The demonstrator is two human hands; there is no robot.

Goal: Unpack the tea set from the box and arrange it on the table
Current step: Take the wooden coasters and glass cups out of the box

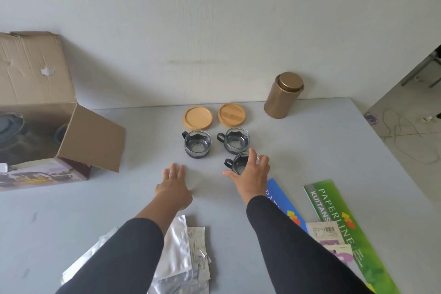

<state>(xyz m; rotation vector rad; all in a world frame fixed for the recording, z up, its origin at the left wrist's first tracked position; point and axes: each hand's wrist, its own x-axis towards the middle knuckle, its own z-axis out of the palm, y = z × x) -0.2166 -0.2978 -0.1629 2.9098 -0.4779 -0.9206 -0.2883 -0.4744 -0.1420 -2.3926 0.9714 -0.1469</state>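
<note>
The right hand (250, 174) curled around the third glass cup (239, 164), just in front of the row, while the left hand (174, 181) lay flat and empty, nearer the box (90, 138).

Single head view — looks forward-down, close over table (310, 131).

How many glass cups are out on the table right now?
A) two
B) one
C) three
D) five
C: two glass cups stand side by side in front of the wooden coasters, and the right hand has its fingers round a third cup just nearer the person.
</note>
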